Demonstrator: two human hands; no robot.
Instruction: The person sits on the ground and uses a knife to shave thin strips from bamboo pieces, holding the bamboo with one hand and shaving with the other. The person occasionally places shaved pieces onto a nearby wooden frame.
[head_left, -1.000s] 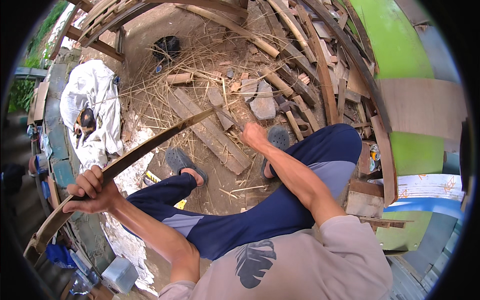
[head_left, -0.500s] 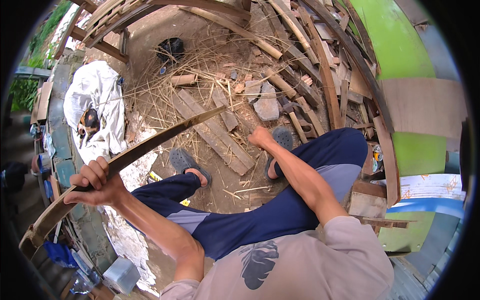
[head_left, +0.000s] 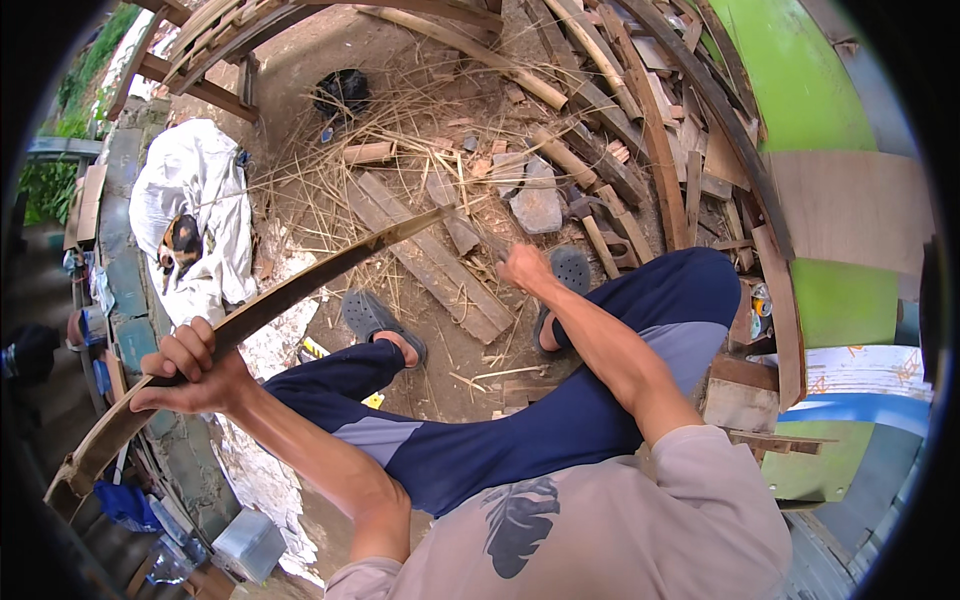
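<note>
My left hand (head_left: pixel 196 372) is closed around a long split length of bamboo (head_left: pixel 300 296). The bamboo slants from a thick, jointed end at the lower left to a narrow tip above the planks in the middle. My right hand (head_left: pixel 525 270) makes a fist near my right shoe, below and to the right of that tip. Something thin and dark seems to stick out of the fist towards the tip; against the littered ground I cannot make out what it is. The fist looks apart from the bamboo.
Wooden planks (head_left: pixel 430 262), a grey stone (head_left: pixel 537 205) and bamboo slivers lie before my feet. A cat (head_left: pixel 182 243) rests on a white cloth (head_left: pixel 190 165) at left. Timber and bamboo poles (head_left: pixel 600 60) pile up at right. A slatted bench (head_left: pixel 215 95) stands far left.
The view has shifted slightly. Both hands and the bamboo keep nearly the same places and grips.
</note>
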